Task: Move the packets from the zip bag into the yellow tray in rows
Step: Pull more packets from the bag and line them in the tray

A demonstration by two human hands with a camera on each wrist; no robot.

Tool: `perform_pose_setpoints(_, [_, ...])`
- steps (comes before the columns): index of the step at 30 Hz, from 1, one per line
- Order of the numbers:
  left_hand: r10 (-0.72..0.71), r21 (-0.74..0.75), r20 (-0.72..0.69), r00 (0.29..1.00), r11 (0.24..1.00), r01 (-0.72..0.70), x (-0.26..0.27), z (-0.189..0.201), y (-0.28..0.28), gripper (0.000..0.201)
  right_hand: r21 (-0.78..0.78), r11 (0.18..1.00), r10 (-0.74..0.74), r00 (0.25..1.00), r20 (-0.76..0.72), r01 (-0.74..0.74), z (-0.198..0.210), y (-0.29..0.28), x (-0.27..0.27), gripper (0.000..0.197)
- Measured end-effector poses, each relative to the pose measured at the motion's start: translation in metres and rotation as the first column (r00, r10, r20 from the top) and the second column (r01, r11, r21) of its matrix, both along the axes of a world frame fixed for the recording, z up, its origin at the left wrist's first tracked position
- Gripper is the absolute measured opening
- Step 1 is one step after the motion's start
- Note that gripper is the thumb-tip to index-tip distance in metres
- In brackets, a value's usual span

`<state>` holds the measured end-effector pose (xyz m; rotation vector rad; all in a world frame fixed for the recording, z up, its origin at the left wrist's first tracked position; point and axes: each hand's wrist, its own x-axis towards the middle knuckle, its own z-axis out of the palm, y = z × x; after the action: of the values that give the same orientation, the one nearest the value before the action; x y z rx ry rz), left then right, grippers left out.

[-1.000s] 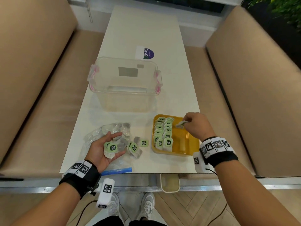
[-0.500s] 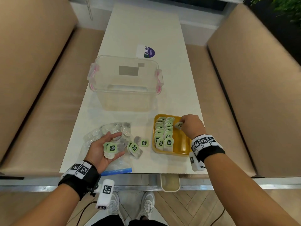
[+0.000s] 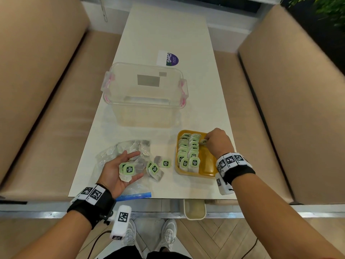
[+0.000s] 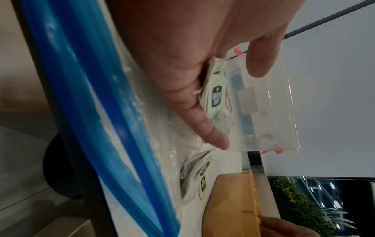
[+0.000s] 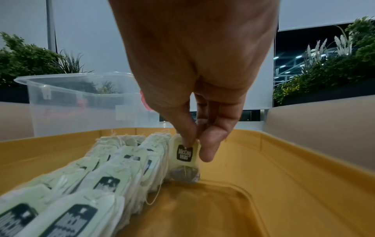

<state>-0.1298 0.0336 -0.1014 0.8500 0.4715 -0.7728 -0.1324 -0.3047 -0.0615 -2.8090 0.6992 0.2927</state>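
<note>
The yellow tray (image 3: 206, 170) sits at the table's front right and holds two rows of green-labelled tea packets (image 3: 188, 152). Over the tray's far end, my right hand (image 3: 205, 142) pinches one packet (image 5: 184, 154) by its top, upright. The packet's bottom touches the tray floor (image 5: 284, 184) just right of the second row. My left hand (image 3: 137, 165) lies palm up over the clear zip bag (image 3: 115, 152), fingers relaxed, with a few packets (image 3: 129, 170) resting in the palm. Three loose packets (image 3: 158, 166) lie on the table between the bag and the tray.
A clear plastic tub (image 3: 144, 96) with pink latches stands behind the bag and tray. A purple-and-white sticker (image 3: 169, 58) lies further back on the white table (image 3: 168, 30). Beige bench seats flank both sides. The bag's blue zip strip (image 3: 133, 196) is at the table's near edge.
My right hand has carried its packet left and down into the tray's far end, beside the second row. The left hand and its packets have stayed put.
</note>
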Motion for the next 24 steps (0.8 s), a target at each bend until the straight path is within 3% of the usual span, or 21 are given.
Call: perform_pose_setpoints(24, [-0.004, 0.0, 0.005, 1.0, 1.0, 0.004, 0.0, -0.002, 0.001, 0.049, -0.185, 0.983, -0.015, 0.998, -0.06, 0.003, -0.001, -0.002, 0.011, 0.009])
